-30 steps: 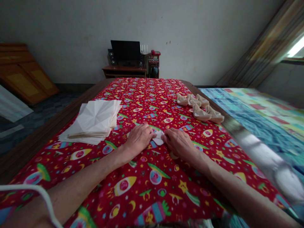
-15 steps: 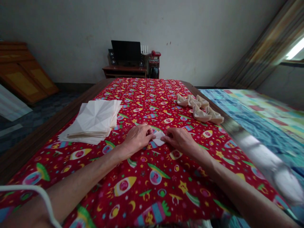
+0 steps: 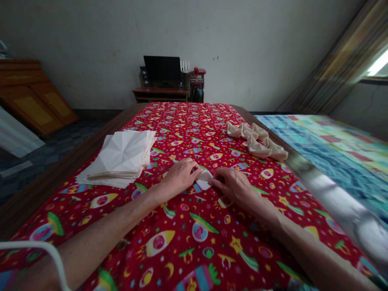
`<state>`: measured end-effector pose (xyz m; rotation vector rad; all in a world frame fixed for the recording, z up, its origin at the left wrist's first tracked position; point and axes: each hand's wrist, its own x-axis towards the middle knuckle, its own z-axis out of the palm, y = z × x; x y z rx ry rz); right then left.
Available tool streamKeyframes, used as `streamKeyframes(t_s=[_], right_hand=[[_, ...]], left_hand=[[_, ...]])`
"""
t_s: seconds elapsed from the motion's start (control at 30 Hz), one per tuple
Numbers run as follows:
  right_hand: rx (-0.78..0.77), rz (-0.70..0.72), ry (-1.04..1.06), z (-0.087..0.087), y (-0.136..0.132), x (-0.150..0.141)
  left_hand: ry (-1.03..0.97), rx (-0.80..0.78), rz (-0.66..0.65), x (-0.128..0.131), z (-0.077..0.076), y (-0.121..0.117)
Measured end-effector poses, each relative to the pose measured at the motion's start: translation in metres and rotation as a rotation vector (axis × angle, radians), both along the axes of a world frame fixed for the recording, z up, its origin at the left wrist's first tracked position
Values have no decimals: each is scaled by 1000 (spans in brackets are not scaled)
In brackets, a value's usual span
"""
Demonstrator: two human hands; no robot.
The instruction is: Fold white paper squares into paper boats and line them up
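Note:
Between my two hands, at the middle of the table, is a small folded piece of white paper (image 3: 205, 180). My left hand (image 3: 182, 173) pinches its left edge between thumb and fingers. On the opposite side, my right hand (image 3: 232, 182) grips the right edge with thumb and bent fingers. To the left lies a stack of creased white paper sheets (image 3: 123, 151), their fold lines fanning from the centre. Several folded paper boat-like shapes (image 3: 258, 146) stand grouped at the right of the table.
A red patterned cloth (image 3: 182, 242) covers the table, whose dark wooden edge (image 3: 60, 169) shows at left. A white cable (image 3: 51, 250) curves across the lower left. Beyond stand a monitor (image 3: 162, 69) and a red telephone (image 3: 198, 72). A bed (image 3: 327, 149) is on the right.
The folded paper has turned slightly and shows more of its surface, with my fingers shifted a little along its edges. The whole view has dipped slightly lower in the frame.

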<state>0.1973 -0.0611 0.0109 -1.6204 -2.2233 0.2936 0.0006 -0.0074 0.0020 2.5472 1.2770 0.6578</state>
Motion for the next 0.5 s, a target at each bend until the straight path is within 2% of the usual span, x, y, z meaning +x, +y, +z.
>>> streamKeyframes(t_s=[0.17, 0.27, 0.4, 0.5], right_hand=[[-58, 26, 47, 1, 4, 5], [-100, 61, 146, 1, 6, 7], [13, 38, 333, -3, 10, 9], [33, 47, 343, -4, 10, 6]], left_hand=[[-56, -115, -95, 0, 1, 4], [-112, -178, -93, -1, 7, 1], [-136, -255, -45, 0, 16, -7], [-166, -277, -49, 3, 17, -11]])
